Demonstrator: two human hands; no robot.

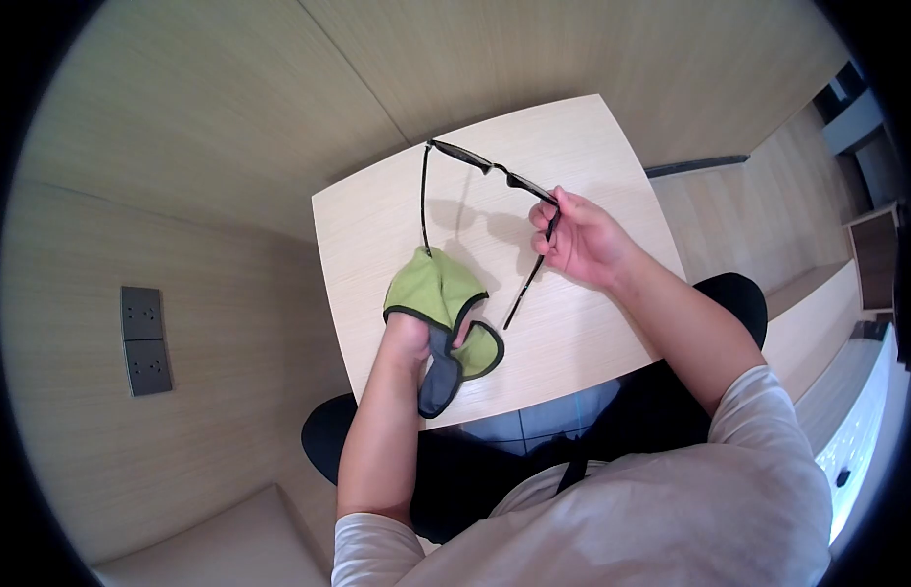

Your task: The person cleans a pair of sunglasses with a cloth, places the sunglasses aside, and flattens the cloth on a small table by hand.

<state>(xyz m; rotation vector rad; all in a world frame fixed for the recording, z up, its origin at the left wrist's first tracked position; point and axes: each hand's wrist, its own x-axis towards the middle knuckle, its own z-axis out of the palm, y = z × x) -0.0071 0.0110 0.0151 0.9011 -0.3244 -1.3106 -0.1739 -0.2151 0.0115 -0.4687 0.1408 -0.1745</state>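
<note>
Glasses (524, 186) — in the head view, the only one I have — are held up above the table (592, 147), their shadow falling on the top. My right hand (585, 238) has them by the right hinge end, thumb and fingers closed in a pinch, with no gap that I can see. The right temple (522, 296) passes by those fingers and runs back toward me, its tip free in the air.

My left hand (408, 336) is in the cloth (434, 279), which drapes over most of it. I cannot tell how tightly my fingers close under there, or whether they pinch anything through the fabric.

The relation that counts: the left temple (424, 196) comes back from the far corner of the frame, its long axis pointing nearly straight at my left hand, and its tip meets the top of the cloth. The front lies farther from me than both hands, slanting from far left to near right. My right hand is nearer the lenses; my left is nearer the left temple's tip.

The glasses look thin and black, both temples unfolded, the lenses greyish and seen almost edge-on. The cloth is green, grey on the other face, edged in black.
</note>
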